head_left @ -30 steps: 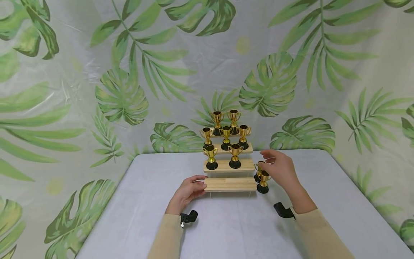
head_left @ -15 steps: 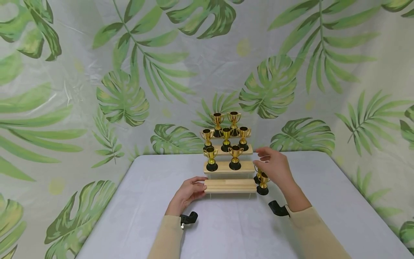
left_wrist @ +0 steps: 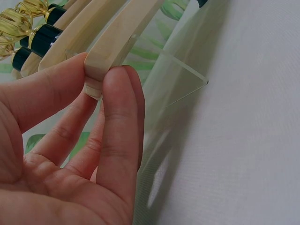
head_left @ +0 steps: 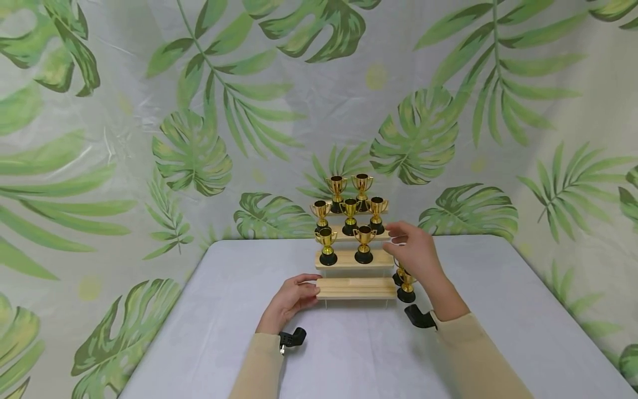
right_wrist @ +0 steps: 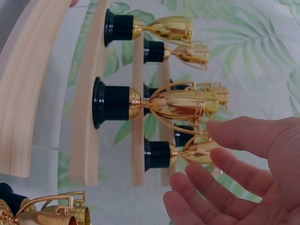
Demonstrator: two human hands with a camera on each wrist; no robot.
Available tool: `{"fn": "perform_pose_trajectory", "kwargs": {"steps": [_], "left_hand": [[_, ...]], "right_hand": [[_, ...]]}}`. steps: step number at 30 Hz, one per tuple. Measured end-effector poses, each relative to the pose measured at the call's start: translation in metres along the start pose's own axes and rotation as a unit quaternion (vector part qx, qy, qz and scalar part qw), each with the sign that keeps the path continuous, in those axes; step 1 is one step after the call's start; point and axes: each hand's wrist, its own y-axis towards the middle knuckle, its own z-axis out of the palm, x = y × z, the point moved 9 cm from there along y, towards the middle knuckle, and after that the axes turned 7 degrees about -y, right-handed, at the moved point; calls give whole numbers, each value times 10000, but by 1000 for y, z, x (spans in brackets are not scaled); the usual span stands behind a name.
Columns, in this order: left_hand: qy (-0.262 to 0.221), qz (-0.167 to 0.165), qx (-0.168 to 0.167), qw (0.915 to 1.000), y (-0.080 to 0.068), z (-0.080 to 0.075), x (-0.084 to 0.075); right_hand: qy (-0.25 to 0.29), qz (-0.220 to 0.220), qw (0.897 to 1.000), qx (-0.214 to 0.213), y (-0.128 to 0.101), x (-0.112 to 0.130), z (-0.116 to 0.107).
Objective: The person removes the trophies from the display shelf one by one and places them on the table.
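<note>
My left hand (head_left: 289, 299) pinches the left end of the lowest wooden shelf (head_left: 356, 288) between thumb and fingers; the left wrist view shows that shelf end (left_wrist: 101, 65) up close. My right hand (head_left: 416, 249) is at the right side of the stepped stand, its fingers loosely bent and holding nothing. Its thumb tip is right at the handle of a gold trophy cup (right_wrist: 178, 104) with a black base, upright on the second shelf (head_left: 344, 259). On that shelf's left stands another trophy cup (head_left: 327, 244). The lowest shelf bears no trophy.
Behind, the third shelf holds three trophies, with a middle one (head_left: 350, 213), and the top shelf two, one at left (head_left: 337, 191). Two more trophies, the front one (head_left: 406, 288), stand on the white table (head_left: 239, 332) right of the stand, partly behind my right hand.
My right hand has moved left from above the two table trophies toward the right trophy on the second shelf. My left hand keeps its grip on the lowest shelf.
</note>
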Motion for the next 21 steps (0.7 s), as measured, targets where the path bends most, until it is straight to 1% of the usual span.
{"fn": "perform_pose_trajectory", "kwargs": {"steps": [4, 13, 21], "left_hand": [[24, -25, 11, 10000, -1, 0, 0], [15, -28, -9, 10000, 0, -1, 2], [0, 9, 28, 10000, 0, -1, 2]], "right_hand": [[58, 27, 10000, 37, 3, 4, 2], [179, -87, 9998, 92, 7, 13, 9], [317, -70, 9994, 76, 14, 14, 20]]}}
